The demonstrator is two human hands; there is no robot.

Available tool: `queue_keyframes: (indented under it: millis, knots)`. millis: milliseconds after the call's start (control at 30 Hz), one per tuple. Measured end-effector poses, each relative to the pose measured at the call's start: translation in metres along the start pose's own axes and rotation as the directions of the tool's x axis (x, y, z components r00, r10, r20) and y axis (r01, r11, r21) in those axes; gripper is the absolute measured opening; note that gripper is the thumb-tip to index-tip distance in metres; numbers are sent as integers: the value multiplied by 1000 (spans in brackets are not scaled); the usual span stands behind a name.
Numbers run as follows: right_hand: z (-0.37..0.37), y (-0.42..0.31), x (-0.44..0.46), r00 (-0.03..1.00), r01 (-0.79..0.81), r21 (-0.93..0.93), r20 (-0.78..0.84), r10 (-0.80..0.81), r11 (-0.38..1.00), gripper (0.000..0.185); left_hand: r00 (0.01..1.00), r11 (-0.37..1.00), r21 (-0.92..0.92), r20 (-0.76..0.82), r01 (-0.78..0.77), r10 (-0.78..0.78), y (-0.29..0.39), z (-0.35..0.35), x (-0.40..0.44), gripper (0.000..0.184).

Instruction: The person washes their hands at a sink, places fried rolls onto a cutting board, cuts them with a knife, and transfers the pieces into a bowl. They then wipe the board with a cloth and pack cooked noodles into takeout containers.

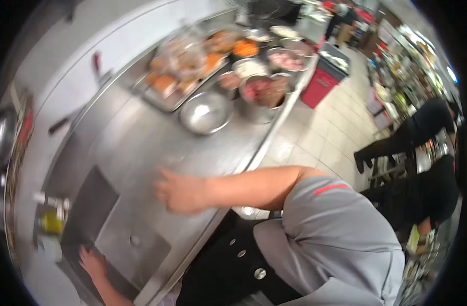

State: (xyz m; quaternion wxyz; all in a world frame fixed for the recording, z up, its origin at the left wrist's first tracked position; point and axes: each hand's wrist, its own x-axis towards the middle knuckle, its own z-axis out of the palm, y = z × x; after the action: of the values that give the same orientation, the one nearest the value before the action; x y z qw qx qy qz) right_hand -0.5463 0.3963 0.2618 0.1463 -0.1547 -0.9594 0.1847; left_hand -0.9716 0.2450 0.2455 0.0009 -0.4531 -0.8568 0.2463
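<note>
My right hand [181, 194] is over the steel counter [157, 137], near the sink corner. Its fingers are blurred but look apart, with no object visible in them. At the lower left, my left hand [93, 263] lies at the far side of the sink [141, 239], fingers spread and nothing seen in it. Further up the counter stands an empty-looking steel bowl [207, 112]. Behind it are a tray [167, 105] of orange food under clear plastic and a large pot [259, 113] holding reddish meat.
Several food bowls crowd the counter's far end, including one of orange pieces [245, 49]. A red bin [320, 84] stands on the tiled floor [315, 132]. Dark-clothed people [427, 125] are at the right, beside cluttered shelves. Bottles [51, 223] stand left of the sink.
</note>
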Motion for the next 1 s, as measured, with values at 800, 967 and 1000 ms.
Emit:
queue_keyframes:
  millis: [800, 967, 1000]
  knots:
    - [-206, 11, -746, 119, -912, 359, -229, 966, 198, 40, 35, -71, -692, -137, -718, 990, 711, -291, -341, 45]
    - [-243, 84, -801, 70, -271, 955, -107, 992, 122, 40, -72, -52, -932, -28, -359, 997, 827, -308, -331, 42]
    - [-229, 114, -823, 80, -63, 997, -46, 996, 52, 40, -47, -30, -891, -10, -452, 999, 853, -313, -329, 42]
